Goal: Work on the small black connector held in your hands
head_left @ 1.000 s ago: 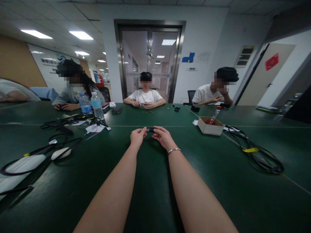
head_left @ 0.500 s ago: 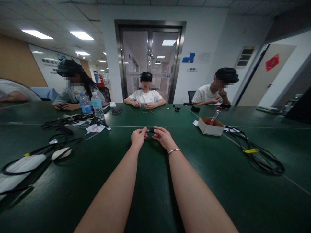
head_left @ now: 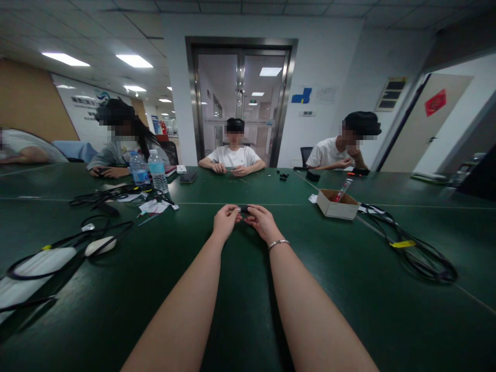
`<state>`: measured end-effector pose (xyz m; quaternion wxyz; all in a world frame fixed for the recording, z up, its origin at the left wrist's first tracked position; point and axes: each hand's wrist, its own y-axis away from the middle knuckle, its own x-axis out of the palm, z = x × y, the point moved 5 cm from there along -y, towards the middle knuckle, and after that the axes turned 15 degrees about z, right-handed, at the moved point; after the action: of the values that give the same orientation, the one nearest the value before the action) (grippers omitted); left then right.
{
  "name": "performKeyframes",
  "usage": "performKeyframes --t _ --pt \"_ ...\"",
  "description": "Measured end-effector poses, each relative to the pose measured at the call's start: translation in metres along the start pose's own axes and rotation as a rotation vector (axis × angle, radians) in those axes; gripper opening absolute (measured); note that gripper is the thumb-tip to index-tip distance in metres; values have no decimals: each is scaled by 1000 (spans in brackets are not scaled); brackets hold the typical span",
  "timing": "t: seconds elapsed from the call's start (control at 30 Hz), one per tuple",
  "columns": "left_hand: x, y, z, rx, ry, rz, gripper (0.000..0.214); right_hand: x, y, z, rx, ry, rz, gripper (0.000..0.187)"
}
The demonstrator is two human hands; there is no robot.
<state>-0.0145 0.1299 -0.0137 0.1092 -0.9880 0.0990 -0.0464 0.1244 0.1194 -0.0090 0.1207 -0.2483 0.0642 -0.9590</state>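
Observation:
Over the green table, my two hands meet around a small black piece with a silvery end (head_left: 244, 209). My left hand (head_left: 225, 223) pinches its silvery left end between thumb and fingers. The black right end is gripped by my right hand (head_left: 264, 223), which has a metal bracelet (head_left: 279, 243) at the wrist. Fingers cover much of the piece, and its exact kind is too small to make out.
An open cardboard box (head_left: 338, 209) holding a red-and-clear tube stands right, beside a coiled black cable (head_left: 420, 258). Left are tangled cables (head_left: 96, 194), two water bottles (head_left: 158, 173), papers (head_left: 153, 206) and a white power strip (head_left: 42, 266). Several people sit around the table (head_left: 248, 310).
My left hand has shifted slightly right, closer to my right hand, so less of the silvery end shows between them. The whole view has moved a little.

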Motion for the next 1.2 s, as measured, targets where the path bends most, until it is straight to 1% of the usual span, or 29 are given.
performKeyframes --t 0.17,0.37,0.7,0.87,0.97,1.07,1.2 --pt "-2 0 1 8 -50 13 14 0 0 -1 6 0 13 15" --pt "-5 -1 3 -16 -94 1 18 0 0 -1 8 4 30 12" --pt "-6 -2 7 1 -58 17 19 -1 -1 -1 13 9 16 13" --pt "-1 0 0 16 -50 11 17 -1 0 -1 20 10 11 14" --pt "1 4 -6 37 -50 6 19 0 0 -1 28 9 7 12" --pt "1 5 -10 59 -110 11 21 0 -1 -1 31 16 12 11" --pt "-2 5 -11 87 -190 -10 18 0 -2 -2 31 24 17 12"
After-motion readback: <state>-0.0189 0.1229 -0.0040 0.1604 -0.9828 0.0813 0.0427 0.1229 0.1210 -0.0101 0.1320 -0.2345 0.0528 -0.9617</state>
